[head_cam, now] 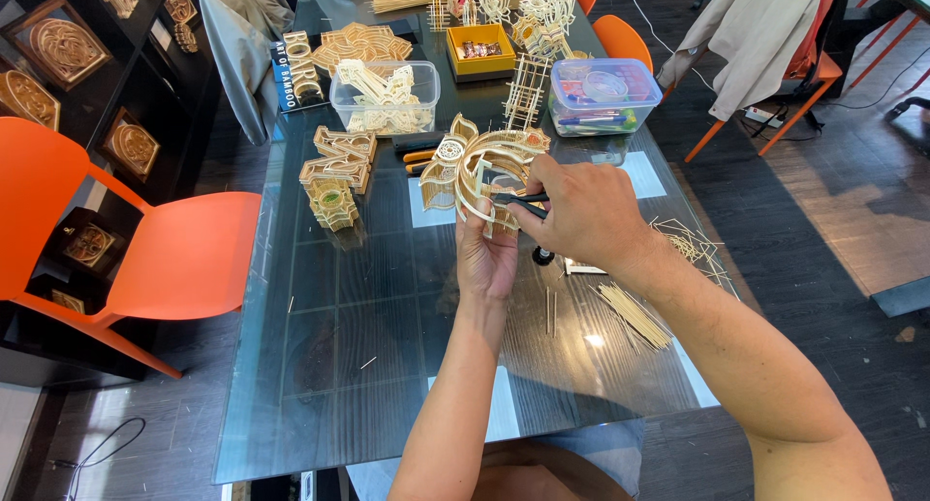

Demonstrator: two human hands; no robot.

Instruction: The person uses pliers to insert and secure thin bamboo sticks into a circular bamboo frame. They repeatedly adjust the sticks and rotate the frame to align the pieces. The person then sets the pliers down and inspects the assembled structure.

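The left hand (487,254) is gripping the curved bamboo-strip model (481,169) from below, holding it above the glass table (387,356). The right hand (579,210), at the model's four o'clock, is pinching a black tool (520,202) that is pointing toward nine o'clock into the model's arches.

The curved lattice model of pale bamboo strips (481,172) is straw-yellow, with open ribbed patterning. The slim tool (523,204) against it is black. The glass-topped surface (387,346) shows dark wood grain beneath. The moulded plastic chair (145,259) is bright orange. The small square tray (480,50) is mustard yellow.
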